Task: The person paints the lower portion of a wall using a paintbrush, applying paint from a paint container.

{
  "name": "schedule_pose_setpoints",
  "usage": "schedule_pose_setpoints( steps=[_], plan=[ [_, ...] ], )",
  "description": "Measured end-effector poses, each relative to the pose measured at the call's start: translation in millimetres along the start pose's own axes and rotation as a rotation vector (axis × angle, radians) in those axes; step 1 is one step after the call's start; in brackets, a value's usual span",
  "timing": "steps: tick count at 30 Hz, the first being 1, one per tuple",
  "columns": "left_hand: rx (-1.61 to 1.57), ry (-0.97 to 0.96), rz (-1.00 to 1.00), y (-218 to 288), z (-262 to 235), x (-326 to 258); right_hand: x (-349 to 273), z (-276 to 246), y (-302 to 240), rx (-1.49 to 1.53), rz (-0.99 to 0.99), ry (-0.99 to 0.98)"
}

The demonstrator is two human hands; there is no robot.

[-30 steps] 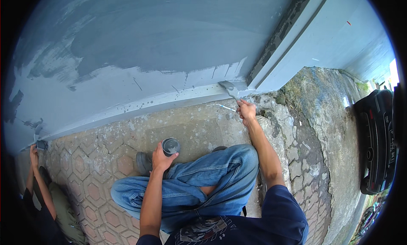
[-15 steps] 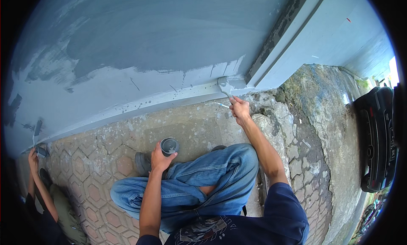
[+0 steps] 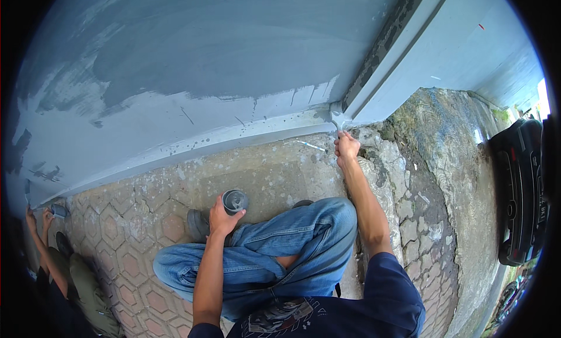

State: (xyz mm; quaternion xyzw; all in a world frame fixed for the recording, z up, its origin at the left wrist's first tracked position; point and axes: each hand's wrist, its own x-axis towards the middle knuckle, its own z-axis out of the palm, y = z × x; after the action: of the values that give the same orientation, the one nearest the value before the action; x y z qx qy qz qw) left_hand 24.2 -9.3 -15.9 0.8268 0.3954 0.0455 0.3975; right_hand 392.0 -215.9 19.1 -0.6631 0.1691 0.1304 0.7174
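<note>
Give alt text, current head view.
A seated person holds a paintbrush in the right-hand grip at the base of a patchily painted wall and a grey cup in the left-hand grip. Another person is far left.

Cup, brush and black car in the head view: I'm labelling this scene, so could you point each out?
Cup (image 3: pixel 235 199), head view: inside its open mouth.
Brush (image 3: pixel 337 118), head view: on its wide head.
Black car (image 3: pixel 520 192), head view: middle of its visible body.

We're outdoors, at foot of part-painted grey wall (image 3: pixel 234 51): hexagonal pavers (image 3: pixel 130 265) at left, weathered concrete (image 3: pixel 467 180) at right, black car (image 3: pixel 522 192) beyond.
</note>
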Motion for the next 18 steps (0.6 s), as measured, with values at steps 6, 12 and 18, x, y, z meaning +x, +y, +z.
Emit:
schedule_pose_setpoints(
  steps=[6, 12, 18],
  plan=[
    [-0.016, -0.008, 0.011, 0.7, 1.8, 0.7, -6.2, 2.3, 2.2, -0.081, 0.045, -0.242],
    [0.005, -0.006, -0.015, 0.2, -2.7, 0.2, -17.8, -2.0, 4.9, -0.097, -0.005, -0.050],
    [0.012, -0.012, -0.011, 2.9, 1.0, 1.7, 6.9, -0.8, 11.0, -0.114, -0.113, 0.049]
  ],
)
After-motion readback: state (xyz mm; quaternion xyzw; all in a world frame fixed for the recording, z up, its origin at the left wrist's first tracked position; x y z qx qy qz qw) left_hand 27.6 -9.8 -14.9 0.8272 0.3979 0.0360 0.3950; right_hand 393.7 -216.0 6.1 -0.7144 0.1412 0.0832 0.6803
